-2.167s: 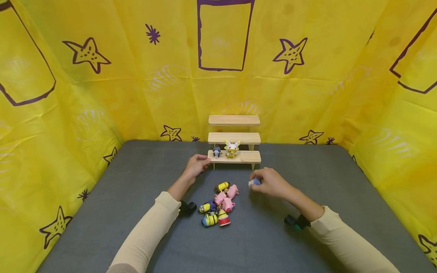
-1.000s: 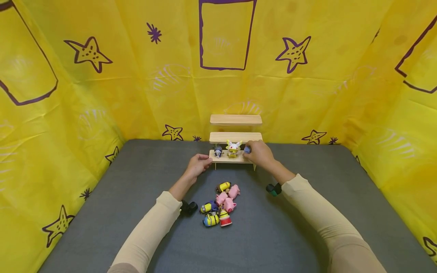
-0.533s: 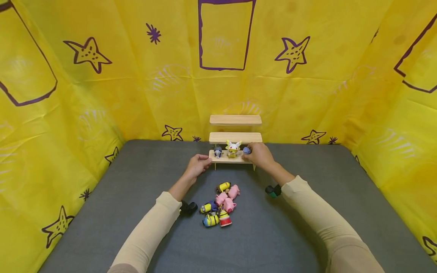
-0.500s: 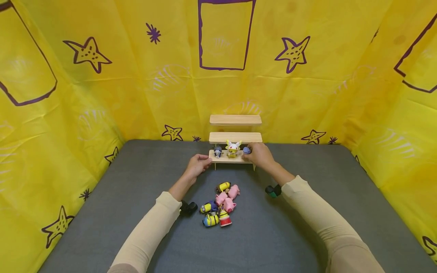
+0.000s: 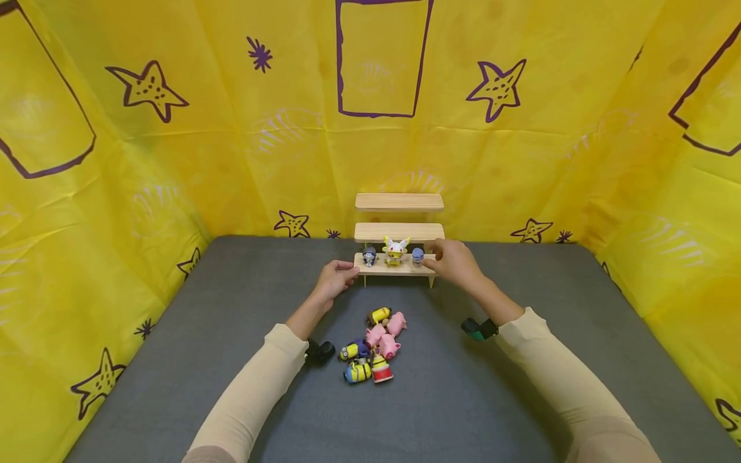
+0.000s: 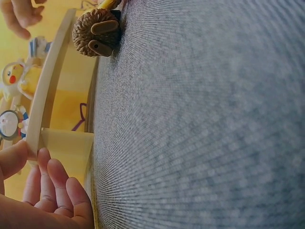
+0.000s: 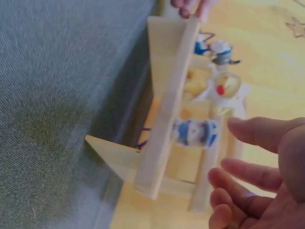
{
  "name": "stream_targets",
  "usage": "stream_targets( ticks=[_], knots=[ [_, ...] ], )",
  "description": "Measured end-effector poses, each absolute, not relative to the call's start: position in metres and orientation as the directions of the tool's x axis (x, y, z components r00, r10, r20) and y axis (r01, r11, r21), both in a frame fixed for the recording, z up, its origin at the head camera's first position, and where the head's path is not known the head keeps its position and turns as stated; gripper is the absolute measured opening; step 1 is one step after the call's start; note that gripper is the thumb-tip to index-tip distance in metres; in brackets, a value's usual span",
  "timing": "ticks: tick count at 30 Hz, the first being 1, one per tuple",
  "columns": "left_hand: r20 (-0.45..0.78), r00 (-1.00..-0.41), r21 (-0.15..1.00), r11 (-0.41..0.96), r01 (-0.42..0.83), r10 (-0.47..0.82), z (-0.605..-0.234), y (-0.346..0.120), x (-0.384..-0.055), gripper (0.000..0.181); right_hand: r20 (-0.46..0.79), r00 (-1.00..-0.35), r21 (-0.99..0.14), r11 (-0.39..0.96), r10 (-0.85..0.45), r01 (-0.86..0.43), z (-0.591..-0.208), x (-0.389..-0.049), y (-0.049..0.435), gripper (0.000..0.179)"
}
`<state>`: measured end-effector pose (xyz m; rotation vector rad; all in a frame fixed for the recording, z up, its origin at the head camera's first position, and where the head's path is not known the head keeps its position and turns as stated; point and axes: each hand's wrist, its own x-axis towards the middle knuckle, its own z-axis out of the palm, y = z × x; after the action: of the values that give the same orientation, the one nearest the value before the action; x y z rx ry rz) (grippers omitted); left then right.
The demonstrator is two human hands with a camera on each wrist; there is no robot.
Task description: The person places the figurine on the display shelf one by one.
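A three-tier wooden display stand [image 5: 399, 231] stands at the back of the table. My left hand [image 5: 336, 281] pinches the left end of its lowest step, thumb above and fingertips below, as the left wrist view shows. Three figurines stand upright on that step: a dark-capped one [image 5: 369, 256] at left, a yellow one in a white horned hood [image 5: 395, 251] in the middle, and a small blue-and-white one [image 7: 195, 132] at right. My right hand [image 5: 456, 262] is just right of the blue one; in the right wrist view its thumb and fingers are spread apart around empty space.
In front of the stand lies a cluster of figurines: pink pigs [image 5: 389, 346], yellow minions such as the blue-trousered one [image 5: 357, 371], a red-and-yellow one [image 5: 381, 370] and a brown-and-yellow one [image 5: 379, 316]. A yellow patterned cloth [image 5: 231, 161] hangs behind the grey table.
My right hand carried the blue figurine from in front of the stand onto the right of the lowest step, then let go and drew slightly right. My left hand stayed on the stand.
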<state>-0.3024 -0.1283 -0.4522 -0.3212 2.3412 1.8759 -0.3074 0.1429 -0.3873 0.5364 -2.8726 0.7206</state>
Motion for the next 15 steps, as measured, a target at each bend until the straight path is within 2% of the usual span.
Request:
stream_targets(
  ticks=[4, 9, 15],
  knots=[
    [-0.226, -0.97, 0.947, 0.214, -0.24, -0.091, -0.452, -0.128, -0.302, 0.033, 0.265, -0.914, -0.459, 0.793, -0.308, -0.4, -0.384, -0.293, 0.145, 0.025],
    [-0.223, -0.97, 0.948, 0.209, -0.238, -0.094, -0.452, -0.127, -0.302, 0.033, 0.304, -0.877, -0.478, 0.737, -0.372, -0.478, -0.384, -0.275, 0.141, 0.013],
    [-0.221, -0.97, 0.947, 0.216, -0.237, -0.097, -0.454, -0.128, -0.303, 0.033, 0.27, -0.84, -0.467, 0.699, -0.471, -0.542, -0.391, -0.257, 0.133, 0.007]
  ],
)
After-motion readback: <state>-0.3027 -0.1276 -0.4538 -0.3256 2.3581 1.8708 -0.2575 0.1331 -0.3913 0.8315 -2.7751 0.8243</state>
